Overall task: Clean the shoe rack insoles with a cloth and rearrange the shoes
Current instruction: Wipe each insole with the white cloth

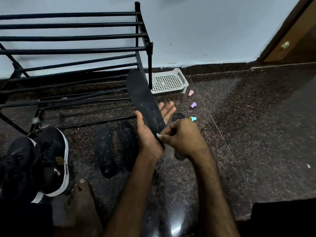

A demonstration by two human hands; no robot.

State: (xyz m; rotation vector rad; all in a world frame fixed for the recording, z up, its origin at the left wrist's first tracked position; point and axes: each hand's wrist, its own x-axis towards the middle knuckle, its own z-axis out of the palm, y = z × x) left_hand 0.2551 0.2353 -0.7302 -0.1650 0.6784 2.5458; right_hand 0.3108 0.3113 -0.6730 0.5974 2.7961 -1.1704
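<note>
Head view, looking down at a dark stone floor. The left hand [150, 134] grips a black insole [143, 98] near its lower end, thumb round one edge and fingers spread behind it. The right hand [184, 135] pinches a small white cloth [160, 136] against that lower end, so the two hands meet. Two more insoles [104, 147] lie on the floor nearby with whitish marks, so wiping seems unfinished. Black shoes [47, 159] sit on the floor beside the shoe rack [68, 38], not yet rearranged.
</note>
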